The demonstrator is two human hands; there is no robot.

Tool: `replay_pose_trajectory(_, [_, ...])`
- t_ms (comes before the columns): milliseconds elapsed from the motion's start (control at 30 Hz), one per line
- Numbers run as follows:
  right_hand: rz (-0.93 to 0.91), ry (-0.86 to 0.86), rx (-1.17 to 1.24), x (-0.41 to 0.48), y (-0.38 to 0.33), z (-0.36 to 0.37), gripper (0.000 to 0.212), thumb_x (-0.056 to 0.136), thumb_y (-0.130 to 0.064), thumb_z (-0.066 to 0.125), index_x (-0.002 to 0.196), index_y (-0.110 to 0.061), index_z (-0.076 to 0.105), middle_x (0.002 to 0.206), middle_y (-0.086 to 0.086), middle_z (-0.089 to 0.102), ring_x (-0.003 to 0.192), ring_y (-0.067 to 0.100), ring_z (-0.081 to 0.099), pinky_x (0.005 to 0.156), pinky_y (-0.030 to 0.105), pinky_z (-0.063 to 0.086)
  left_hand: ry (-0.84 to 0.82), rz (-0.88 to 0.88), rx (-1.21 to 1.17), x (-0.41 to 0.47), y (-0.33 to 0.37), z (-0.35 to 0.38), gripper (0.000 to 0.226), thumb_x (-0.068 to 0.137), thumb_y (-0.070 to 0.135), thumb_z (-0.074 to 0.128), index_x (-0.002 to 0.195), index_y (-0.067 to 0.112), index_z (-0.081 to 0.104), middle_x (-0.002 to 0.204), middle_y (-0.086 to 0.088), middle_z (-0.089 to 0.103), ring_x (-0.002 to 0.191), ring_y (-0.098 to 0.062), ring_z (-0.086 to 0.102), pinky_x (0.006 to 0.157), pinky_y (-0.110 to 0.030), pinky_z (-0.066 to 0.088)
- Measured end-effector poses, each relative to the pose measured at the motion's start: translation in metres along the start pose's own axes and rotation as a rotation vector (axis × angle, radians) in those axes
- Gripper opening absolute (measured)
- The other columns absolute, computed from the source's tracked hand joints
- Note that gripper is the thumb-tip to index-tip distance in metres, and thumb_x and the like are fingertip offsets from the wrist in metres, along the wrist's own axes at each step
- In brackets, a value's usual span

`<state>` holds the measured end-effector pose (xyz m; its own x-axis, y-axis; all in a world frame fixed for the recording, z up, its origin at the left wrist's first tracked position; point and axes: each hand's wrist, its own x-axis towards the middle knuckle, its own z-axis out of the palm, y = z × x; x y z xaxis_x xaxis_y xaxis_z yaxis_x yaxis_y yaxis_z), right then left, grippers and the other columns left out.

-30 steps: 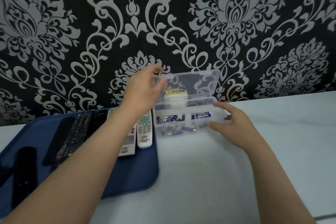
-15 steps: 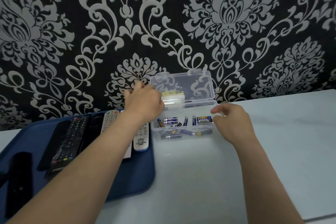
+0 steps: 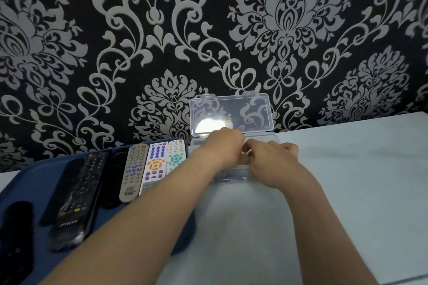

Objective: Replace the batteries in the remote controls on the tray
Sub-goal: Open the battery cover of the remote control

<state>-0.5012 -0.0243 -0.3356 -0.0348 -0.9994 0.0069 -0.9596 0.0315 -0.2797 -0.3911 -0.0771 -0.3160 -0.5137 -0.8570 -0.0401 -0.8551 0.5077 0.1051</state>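
Batteries (image 3: 228, 178): small cylinders lying loose in the clear box, seen through its front wall at about 6 o'clock from where the hands meet. I judge them light, hard and smooth, apt to roll or slip; best pinched across the barrel, one at a time.
Clear box (image 3: 266, 140): see-through plastic, on the worktop (image 3: 347, 169) just right of the tray, at 3 o'clock from it. I judge it thin and light, likely to skid if pushed.
Lid (image 3: 231, 112): hinged open, standing upright against the patterned wall at 12 o'clock from the hands.
Box contents: a few batteries show below the hands; the rest is hidden by them, so no count.
Left hand (image 3: 223, 146): reaches over the box; the grip is curled downward, fingertips hidden, so I cannot tell whether it pinches anything.
Right hand (image 3: 271, 159): over the box's right half, touching or nearly touching the left hand; fingers bent inward, grip also not readable.
Tray (image 3: 34, 176): dark blue, at 9 o'clock from the box, with a raised rim.
Remote controls (image 3: 154, 165): three light ones side by side at the tray's right end, face up; several dark ones (image 3: 78, 190) to their left. Rigid plastic by the look; I would hold one by its long sides.
Stage: judged early, with batteries being fetched and no remote lifted.
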Motion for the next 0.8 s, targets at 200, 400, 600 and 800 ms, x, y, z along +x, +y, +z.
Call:
replay_pose_trajectory(200, [0.007, 0.021, 0.034, 0.002, 0.002, 0.002, 0.012, 0.088, -0.008, 0.038, 0.094, -0.017, 0.032, 0.074, -0.007, 0.05, 0.076, 0.019, 0.045, 0.085, 0.036, 0.019, 0.013, 0.018, 0.119, 0.019, 0.018, 0.006, 0.011, 0.088, 0.009, 0.05, 0.095, 0.01, 0.058, 0.104, -0.011, 0.062, 0.096, -0.03, 0.058, 0.071, -0.032, 0.037])
replay_pose_trajectory(400, [0.079, 0.109, 0.152, 0.003, 0.003, 0.002, 0.019, 0.082, -0.001, 0.04, 0.091, -0.018, 0.037, 0.069, -0.008, 0.047, 0.071, 0.017, 0.042, 0.087, 0.034, 0.02, -0.024, -0.039, 0.092, 0.024, 0.021, 0.006, 0.007, 0.087, 0.013, 0.046, 0.085, 0.015, 0.052, 0.092, -0.008, 0.06, 0.083, -0.027, 0.051, 0.069, -0.033, 0.039])
replay_pose_trajectory(600, [0.124, 0.189, 0.236, 0.001, 0.001, 0.001, 0.022, 0.084, -0.004, 0.041, 0.089, -0.022, 0.052, 0.077, -0.008, 0.055, 0.085, 0.021, 0.049, 0.086, 0.033, 0.023, -0.066, -0.02, 0.126, 0.025, 0.02, 0.003, 0.014, 0.088, 0.015, 0.051, 0.075, 0.015, 0.047, 0.069, 0.0, 0.042, 0.078, -0.024, 0.047, 0.068, -0.032, 0.04])
replay_pose_trajectory(800, [0.227, 0.354, 0.535, -0.002, 0.007, 0.001, 0.033, 0.083, 0.0, 0.041, 0.084, -0.021, 0.066, 0.093, 0.001, 0.069, 0.094, 0.027, 0.059, 0.095, 0.046, 0.043, -0.068, 0.017, 0.202, 0.026, 0.021, 0.002, 0.019, 0.084, 0.008, 0.057, 0.071, 0.015, 0.045, 0.064, 0.0, 0.04, 0.075, -0.024, 0.047, 0.065, -0.032, 0.039])
